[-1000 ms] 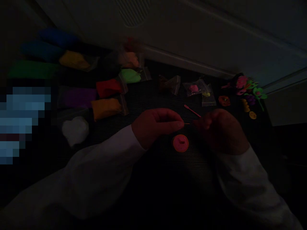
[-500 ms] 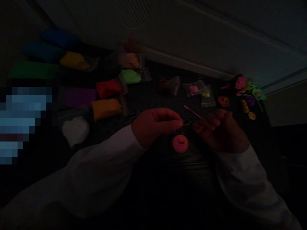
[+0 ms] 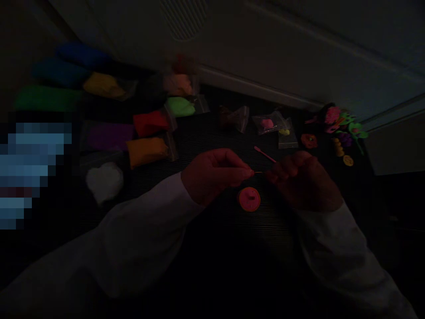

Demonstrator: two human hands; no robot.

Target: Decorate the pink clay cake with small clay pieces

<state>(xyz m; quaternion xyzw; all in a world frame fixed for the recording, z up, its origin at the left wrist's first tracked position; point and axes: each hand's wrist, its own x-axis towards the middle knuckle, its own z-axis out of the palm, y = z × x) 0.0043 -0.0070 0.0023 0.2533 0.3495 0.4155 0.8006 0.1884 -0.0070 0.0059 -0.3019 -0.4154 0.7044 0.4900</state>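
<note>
My left hand (image 3: 217, 173) pinches a thin orange strand (image 3: 258, 172) between thumb and fingertips. The strand's free end points right, toward my right hand (image 3: 303, 181). That hand is closed, its fingers curled in and the thumb near them; anything inside it is hidden in the dark. Below the gap between the hands lies a round pink disc with an orange rim (image 3: 245, 201). A small brownish piece (image 3: 252, 198) stands on the disc. Just beyond my right fingers is a thin pink tool (image 3: 264, 153) with a flattened end, partly covered by the hand.
Bags of coloured soft material, including orange (image 3: 149, 152), red (image 3: 151, 123), purple (image 3: 109, 135) and white (image 3: 104, 180), lie to the left. Small bags (image 3: 267, 124) sit at the back. Colourful shaped pieces (image 3: 345, 124) cluster at the right. A pale wall (image 3: 249, 84) bounds the dark table.
My right hand has shifted slightly left, closer to the strand's tip. Slightly more of the strand shows beyond my left fingertips. The picture is a little darker.
</note>
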